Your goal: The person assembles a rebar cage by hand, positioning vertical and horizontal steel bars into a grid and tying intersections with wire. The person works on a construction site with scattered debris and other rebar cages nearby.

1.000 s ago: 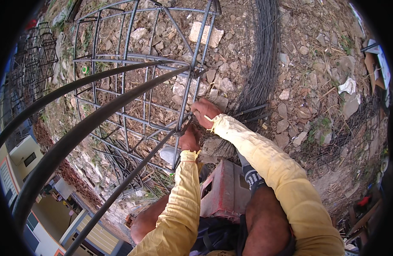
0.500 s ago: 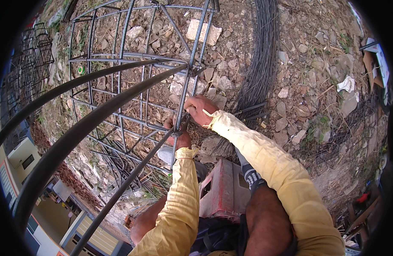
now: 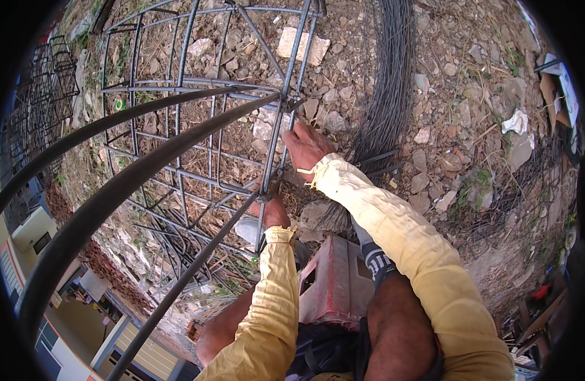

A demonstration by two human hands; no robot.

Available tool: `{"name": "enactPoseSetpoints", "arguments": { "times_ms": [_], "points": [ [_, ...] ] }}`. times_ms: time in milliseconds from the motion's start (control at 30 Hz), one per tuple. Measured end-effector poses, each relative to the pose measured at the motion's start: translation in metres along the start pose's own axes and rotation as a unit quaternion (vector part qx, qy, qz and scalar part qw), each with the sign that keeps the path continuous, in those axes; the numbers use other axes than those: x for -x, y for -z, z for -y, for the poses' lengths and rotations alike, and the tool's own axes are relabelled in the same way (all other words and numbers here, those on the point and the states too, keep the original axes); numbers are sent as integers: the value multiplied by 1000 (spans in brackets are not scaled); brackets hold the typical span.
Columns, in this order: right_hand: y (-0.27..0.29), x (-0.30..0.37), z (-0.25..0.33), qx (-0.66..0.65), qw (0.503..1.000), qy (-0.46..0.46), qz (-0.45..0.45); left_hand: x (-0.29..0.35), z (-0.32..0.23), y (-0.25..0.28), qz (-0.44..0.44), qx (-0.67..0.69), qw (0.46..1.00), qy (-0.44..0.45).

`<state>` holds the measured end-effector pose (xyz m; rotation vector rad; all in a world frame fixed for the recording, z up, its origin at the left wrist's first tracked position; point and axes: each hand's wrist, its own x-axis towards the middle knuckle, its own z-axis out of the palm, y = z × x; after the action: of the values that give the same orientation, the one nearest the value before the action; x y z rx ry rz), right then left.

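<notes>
A cage of steel reinforcing bars (image 3: 180,127) stands before me, its long bars joined by bent stirrups. Low on its near right edge, my left hand (image 3: 274,211) is closed around a rebar joint (image 3: 263,197), with most of its fingers behind the steel. Higher along that edge, my right hand (image 3: 308,149) has its fingers curled in beside an upright bar. Whatever it pinches is too small or hidden to make out. Just above it, a thick dark rebar (image 3: 197,132) meets the cage at a tied corner (image 3: 283,101).
A long bundle of thin wire (image 3: 386,82) lies on the stony ground right of the cage. Beneath me is a worn reddish-grey plastic crate (image 3: 333,279). Long dark bars slant to the lower left. A pale block (image 3: 303,46) rests beyond, and more cages (image 3: 38,101) stand far left.
My right hand has moved up and slightly right, away from the left hand, along the cage edge. My left hand stays at the lower joint.
</notes>
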<state>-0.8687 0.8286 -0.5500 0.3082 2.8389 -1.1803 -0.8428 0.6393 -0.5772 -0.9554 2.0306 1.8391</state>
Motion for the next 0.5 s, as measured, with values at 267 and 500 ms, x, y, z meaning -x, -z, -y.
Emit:
{"name": "enactPoseSetpoints", "arguments": {
  "times_ms": [267, 500],
  "points": [
    [4, -17, 8, 38, 998, 54, -2, -26, 33, 34, 83, -248, 965, -33],
    [-9, -15, 14, 90, 991, 93, 37, -20, 34, 33, 123, -545, 796, -231]
  ]
}}
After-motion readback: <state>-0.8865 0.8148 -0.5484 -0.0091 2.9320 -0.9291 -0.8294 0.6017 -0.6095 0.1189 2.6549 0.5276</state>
